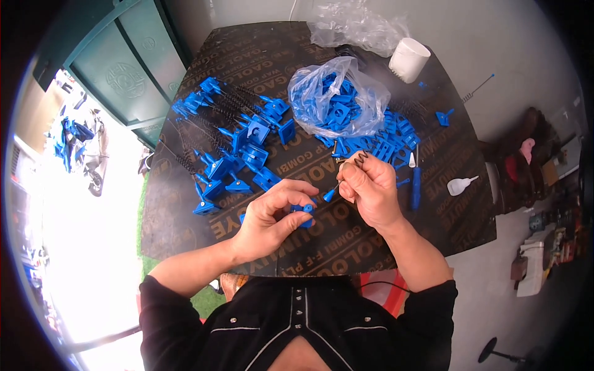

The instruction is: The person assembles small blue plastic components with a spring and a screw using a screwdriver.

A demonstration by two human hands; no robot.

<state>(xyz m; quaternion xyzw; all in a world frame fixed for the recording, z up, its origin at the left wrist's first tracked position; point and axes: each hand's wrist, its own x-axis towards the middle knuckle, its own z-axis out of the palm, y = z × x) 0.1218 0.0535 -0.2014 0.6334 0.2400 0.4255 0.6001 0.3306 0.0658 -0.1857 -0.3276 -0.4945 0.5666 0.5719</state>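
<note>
left hand point(267, 217) pinching blue part point(308, 209), right hand point(372, 193) curling tightly round spring point(361, 158), both below bag point(372, 93); seemingly finished pieces point(255, 132) lying left of bag, unassembled parts point(339, 111) filling it.

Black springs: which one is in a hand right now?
The spring pinched in the right hand, coils showing above the thumb. The other springs visible are in no hand, most lying among blue parts on the table's left side.

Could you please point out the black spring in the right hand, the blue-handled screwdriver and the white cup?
Black spring point(361, 159): head view, its exposed coils.
Blue-handled screwdriver point(416, 189): head view, its handle.
White cup point(408, 61): head view, its outer wall.
</note>
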